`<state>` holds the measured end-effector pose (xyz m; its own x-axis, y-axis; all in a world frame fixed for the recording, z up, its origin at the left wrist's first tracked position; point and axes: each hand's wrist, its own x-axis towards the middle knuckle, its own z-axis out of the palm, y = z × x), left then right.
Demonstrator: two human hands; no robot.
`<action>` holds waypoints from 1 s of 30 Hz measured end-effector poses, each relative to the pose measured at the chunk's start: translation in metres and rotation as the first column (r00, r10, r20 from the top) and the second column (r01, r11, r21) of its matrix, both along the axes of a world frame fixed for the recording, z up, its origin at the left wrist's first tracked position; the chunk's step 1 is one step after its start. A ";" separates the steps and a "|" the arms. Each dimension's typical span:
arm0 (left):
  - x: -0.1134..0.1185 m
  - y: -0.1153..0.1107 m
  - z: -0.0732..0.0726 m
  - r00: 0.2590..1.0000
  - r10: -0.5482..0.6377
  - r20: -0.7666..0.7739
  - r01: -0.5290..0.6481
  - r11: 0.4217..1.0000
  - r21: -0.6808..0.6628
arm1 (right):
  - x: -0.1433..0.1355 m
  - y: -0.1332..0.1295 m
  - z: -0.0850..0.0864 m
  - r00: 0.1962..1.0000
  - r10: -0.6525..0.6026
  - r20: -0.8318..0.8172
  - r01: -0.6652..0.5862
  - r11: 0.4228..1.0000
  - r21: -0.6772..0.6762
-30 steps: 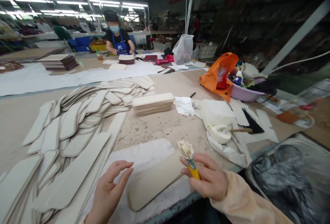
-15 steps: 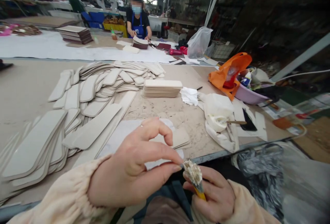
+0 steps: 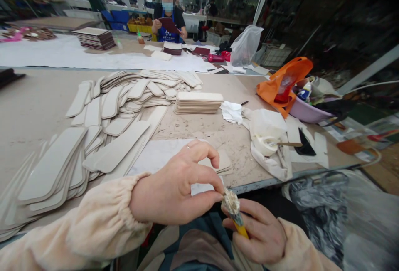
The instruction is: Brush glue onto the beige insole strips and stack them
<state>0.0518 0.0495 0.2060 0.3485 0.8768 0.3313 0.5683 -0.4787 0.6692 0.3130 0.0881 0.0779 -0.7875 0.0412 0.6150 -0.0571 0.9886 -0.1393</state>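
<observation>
My right hand (image 3: 260,231) is closed around the yellow handle of a brush (image 3: 233,206), held upright near my lap. The brush's head is clotted with a whitish crust, and grey material covers its neck. My left hand (image 3: 181,183) pinches the edge of that crusted head between thumb and index finger, its other fingers curled loosely above. Whether a loose bit sits between those fingertips I cannot make out. Behind my left hand, a few pale strips (image 3: 225,163) and a white sheet (image 3: 156,152) lie on the table.
Heaped pale strips (image 3: 52,165) cover the table's left, with a neat stack (image 3: 199,102) beyond. To the right are a white tub in a bag (image 3: 268,127), an orange bag (image 3: 283,84) and a purple basin (image 3: 307,111). A co-worker (image 3: 168,17) stands across the table.
My left hand has shifted slightly right and keeps its pinch at the brush head. The brush stays in my right hand. The co-worker has raised a dark red piece.
</observation>
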 end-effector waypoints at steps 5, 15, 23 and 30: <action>0.000 0.003 -0.003 1.000 -0.024 0.006 0.024 1.000 -0.013 | -0.004 0.002 0.005 0.999 0.047 -0.025 -0.047 0.999 -0.003; 0.003 0.002 -0.002 1.000 -0.018 -0.025 0.018 1.000 -0.003 | -0.005 -0.001 0.001 0.999 -0.039 -0.027 0.039 0.999 -0.024; 0.000 0.007 -0.002 0.996 -0.077 -0.046 0.076 0.997 -0.017 | -0.009 0.004 0.008 0.999 -0.012 -0.042 0.012 1.000 0.000; -0.003 0.017 -0.010 0.984 -0.162 -0.070 0.160 0.987 -0.031 | -0.007 0.005 0.004 1.000 0.002 -0.023 -0.003 1.000 -0.014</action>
